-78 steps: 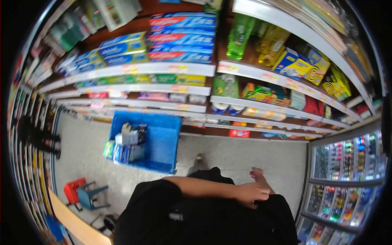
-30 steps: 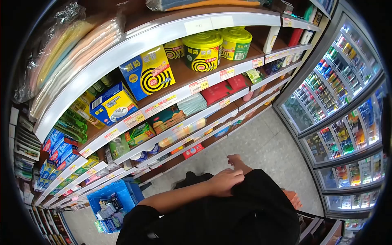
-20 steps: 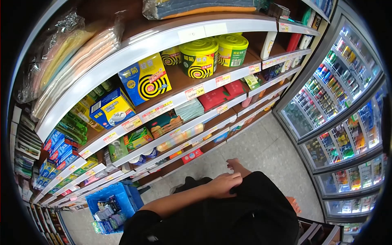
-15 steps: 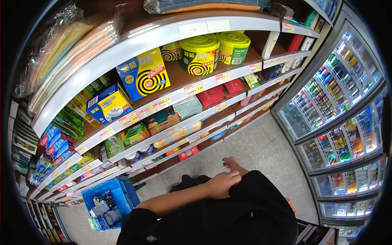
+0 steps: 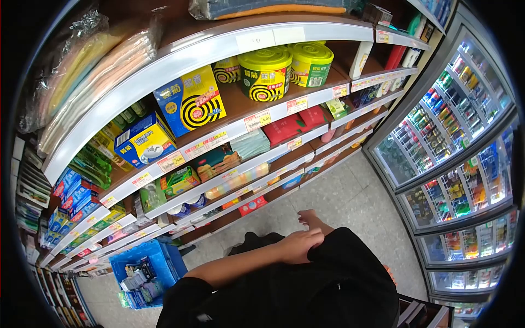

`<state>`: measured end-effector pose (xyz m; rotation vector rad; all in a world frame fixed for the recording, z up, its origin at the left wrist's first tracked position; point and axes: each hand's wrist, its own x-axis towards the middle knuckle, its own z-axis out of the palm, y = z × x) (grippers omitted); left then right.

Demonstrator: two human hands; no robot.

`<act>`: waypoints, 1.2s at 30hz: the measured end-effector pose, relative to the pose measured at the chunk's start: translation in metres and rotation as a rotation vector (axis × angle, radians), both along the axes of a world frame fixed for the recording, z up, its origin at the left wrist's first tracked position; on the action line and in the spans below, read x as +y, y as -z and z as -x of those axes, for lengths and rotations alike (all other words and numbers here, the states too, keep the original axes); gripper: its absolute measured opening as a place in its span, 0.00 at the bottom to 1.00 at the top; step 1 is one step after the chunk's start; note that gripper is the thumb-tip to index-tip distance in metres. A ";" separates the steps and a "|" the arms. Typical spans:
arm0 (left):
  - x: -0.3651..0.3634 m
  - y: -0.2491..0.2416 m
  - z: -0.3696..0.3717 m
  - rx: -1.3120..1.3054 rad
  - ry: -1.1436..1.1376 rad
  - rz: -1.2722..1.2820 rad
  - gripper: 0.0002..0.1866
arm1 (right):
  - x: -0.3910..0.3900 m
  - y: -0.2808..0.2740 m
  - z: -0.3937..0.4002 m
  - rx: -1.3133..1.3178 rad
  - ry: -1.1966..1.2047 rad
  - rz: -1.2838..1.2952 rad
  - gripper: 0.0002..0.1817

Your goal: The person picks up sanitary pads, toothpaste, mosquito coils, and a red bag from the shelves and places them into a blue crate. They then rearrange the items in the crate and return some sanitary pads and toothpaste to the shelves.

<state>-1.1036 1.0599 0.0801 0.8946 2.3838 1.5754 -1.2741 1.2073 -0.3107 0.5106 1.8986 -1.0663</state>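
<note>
Left fingers (image 5: 315,236) at right sleeve (image 5: 346,252) edge; touching

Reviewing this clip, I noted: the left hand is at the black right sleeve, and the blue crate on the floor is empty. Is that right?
Not quite: the blue crate is not empty; the head view shows packaged goods inside it. The left hand is at the black right sleeve, and the crate is on the floor.

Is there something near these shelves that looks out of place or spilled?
Only the crate stands out: it is in the aisle beside the shelves, with mixed packages piled untidily inside. I see no spill.
</note>
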 end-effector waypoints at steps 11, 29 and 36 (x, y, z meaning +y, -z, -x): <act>-0.028 0.014 -0.003 -0.215 -0.017 0.056 0.16 | -0.056 -0.227 0.091 1.470 0.494 0.093 0.11; -0.145 0.132 -0.125 -0.466 -0.979 -0.330 0.06 | -0.166 -0.535 0.215 1.745 0.006 0.219 0.68; -0.145 0.124 -0.129 -0.521 -1.078 -0.231 0.09 | -0.160 -0.537 0.226 1.790 0.121 0.270 0.56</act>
